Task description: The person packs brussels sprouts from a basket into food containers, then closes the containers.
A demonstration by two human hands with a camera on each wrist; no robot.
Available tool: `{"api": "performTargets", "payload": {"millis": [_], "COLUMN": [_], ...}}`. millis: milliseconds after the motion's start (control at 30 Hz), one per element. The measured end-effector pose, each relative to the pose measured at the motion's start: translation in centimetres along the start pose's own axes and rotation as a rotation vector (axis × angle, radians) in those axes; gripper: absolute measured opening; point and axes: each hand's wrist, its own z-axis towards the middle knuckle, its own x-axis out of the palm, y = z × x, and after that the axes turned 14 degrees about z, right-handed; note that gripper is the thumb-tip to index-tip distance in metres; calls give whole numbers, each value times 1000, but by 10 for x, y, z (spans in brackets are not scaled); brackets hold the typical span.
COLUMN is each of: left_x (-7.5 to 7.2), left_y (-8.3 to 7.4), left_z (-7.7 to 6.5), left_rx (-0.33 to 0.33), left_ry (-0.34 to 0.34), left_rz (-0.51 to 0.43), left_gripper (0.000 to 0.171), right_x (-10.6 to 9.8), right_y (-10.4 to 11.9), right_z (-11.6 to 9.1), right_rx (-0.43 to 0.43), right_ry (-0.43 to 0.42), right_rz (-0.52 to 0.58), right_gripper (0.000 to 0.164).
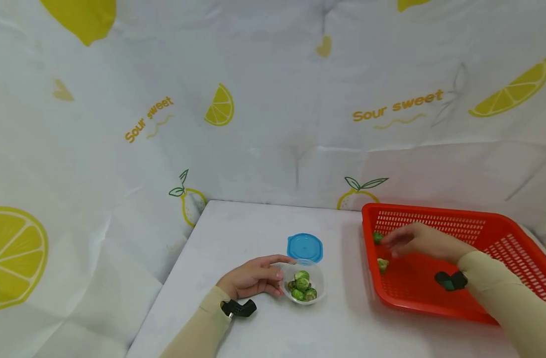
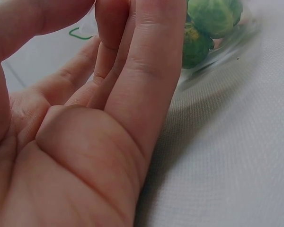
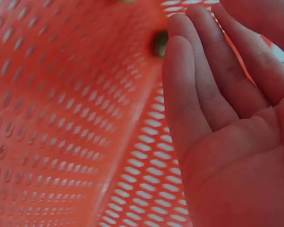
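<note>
Nearest me, the left hand (image 1: 254, 276) curves against the side of a clear, thin-walled bowl (image 1: 321, 284) on the white tabletop (image 1: 335, 330); I read it as a light hold, thumb and forefinger at the rim. The plastic should flex if squeezed, so I'd keep the pressure low and steady it from the side. Inside sits a small pile of Brussels sprouts (image 1: 302, 284) — round, green, tightly leaved. I expect each to be light and firm, a little waxy, quick to roll; a pinch round its widest part should do, without scuffing the outer leaves.

To the right stands the red basket (image 1: 416, 306), moulded plastic with slotted walls, probably stiff yet light. By its left wall lies what looks like a paler sprout (image 1: 383, 265). Just beyond the bowl, the blue lid (image 1: 305, 247) lies flat, likely bendy.

Farther off, the right hand (image 1: 420, 241) hangs in the basket, fingers loosely extended, nothing I can see in them. A greener sprout (image 1: 377, 237) is right by its fingertips — whether they touch, I can't tell. Behind everything, a creased white cloth (image 1: 273, 124) carries printed lemons.
</note>
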Motion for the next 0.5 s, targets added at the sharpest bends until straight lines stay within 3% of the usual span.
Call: {"api": "performTargets", "payload": {"millis": [500], "left_x": [-3], "left_y": [1], "left_z": [-1], "left_rx": [8], "left_ry": [16], "left_rz": [-15], "left_gripper": [53], "right_x": [6], "right_y": [-20], "right_z": [22], "right_rx": [21], "right_ry": [66], "right_rz": [-46], "right_gripper": [33]}}
